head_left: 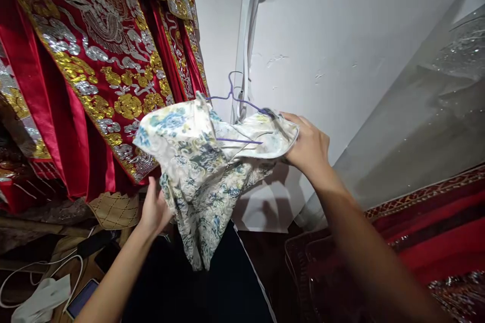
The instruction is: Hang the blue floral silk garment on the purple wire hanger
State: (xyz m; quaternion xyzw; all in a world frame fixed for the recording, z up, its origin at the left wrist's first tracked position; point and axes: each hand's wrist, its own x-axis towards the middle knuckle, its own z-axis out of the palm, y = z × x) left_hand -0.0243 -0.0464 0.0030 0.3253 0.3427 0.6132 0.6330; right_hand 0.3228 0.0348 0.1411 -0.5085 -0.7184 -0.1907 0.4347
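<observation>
A cream garment with a blue and green floral print [200,161] hangs on a purple wire hanger [237,98] in front of me. My right hand [308,146] grips the garment's right shoulder edge together with the hanger end. My left hand [153,209] holds the fabric lower down at its left side. The cloth droops in folds between both hands, its hem hanging to mid-frame.
Red robes with gold and silver embroidery [102,60] hang at the left. A white wall [322,35] with white cables [246,35] stands behind. Clear plastic sheeting [435,111] covers red fabric [435,232] at right. White cords [34,272] and a phone [81,299] lie at lower left.
</observation>
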